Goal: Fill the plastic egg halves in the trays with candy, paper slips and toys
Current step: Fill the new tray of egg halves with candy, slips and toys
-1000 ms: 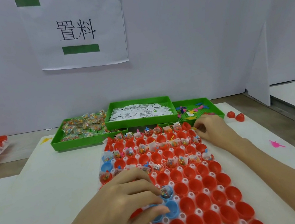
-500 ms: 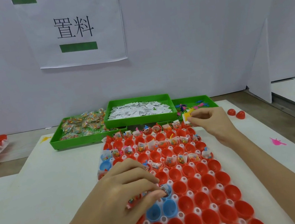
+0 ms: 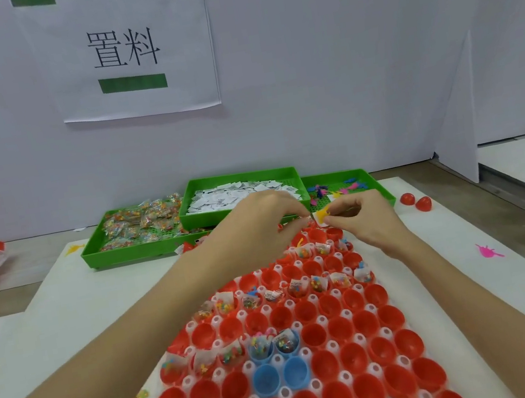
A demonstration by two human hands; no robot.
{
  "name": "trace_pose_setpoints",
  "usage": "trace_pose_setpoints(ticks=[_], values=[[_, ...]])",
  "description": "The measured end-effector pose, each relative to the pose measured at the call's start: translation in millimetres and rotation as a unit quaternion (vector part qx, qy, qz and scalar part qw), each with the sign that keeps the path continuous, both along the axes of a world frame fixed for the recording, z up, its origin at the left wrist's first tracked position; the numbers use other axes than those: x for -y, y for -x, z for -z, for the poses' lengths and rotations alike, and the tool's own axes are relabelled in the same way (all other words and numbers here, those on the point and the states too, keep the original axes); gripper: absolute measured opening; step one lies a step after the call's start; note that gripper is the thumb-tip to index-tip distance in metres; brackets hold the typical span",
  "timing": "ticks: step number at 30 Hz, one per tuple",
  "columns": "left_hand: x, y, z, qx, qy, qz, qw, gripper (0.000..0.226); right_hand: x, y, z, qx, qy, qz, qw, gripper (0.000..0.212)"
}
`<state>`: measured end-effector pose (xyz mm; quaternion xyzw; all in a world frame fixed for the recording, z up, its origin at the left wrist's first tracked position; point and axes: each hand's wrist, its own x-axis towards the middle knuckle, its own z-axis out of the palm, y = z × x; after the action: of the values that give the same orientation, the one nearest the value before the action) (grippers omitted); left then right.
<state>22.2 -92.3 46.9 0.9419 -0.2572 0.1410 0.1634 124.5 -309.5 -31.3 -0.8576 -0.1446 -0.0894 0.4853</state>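
Both hands meet over the tray's far end: the right hand [image 3: 367,221] has a pinching grip on a paper slip [image 3: 321,217] with a yellow toy [image 3: 325,212], and the left hand [image 3: 260,225] curls its fingertips beside it, grip unclear. On the desk [image 3: 66,322], the egg tray [image 3: 301,359] holds red and blue halves, some filled; green bins [image 3: 144,246] sit behind.

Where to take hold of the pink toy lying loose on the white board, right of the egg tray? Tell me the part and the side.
Take the pink toy across its thick middle body, coming straight down from above. It lies flat on the white board with thin points sticking out at its ends, which look too slim for a firm grip. Nothing stands close around it, so fingers have room on both sides. The right hand is nearer.
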Motion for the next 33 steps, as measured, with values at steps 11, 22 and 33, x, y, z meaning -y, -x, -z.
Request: trace_pose_setpoints(ticks=[11, 22, 33], values=[[33, -88, 28, -0.034, -0.029, -0.014, 0.999, 0.023, 2, -2, -2, 0.010, -0.007, -0.016, 1.000, 0.016], [47, -91, 33, -0.006, -0.028, -0.038, 0.999, 0.011, 13, -5, -4, -0.053, -0.030, -0.051, 0.997, 0.020], [55, -91, 33, 0.005, -0.076, -0.075, 0.994, 0.015, 6, -5, 1, -0.045, -0.028, -0.018, 0.998, 0.017]])
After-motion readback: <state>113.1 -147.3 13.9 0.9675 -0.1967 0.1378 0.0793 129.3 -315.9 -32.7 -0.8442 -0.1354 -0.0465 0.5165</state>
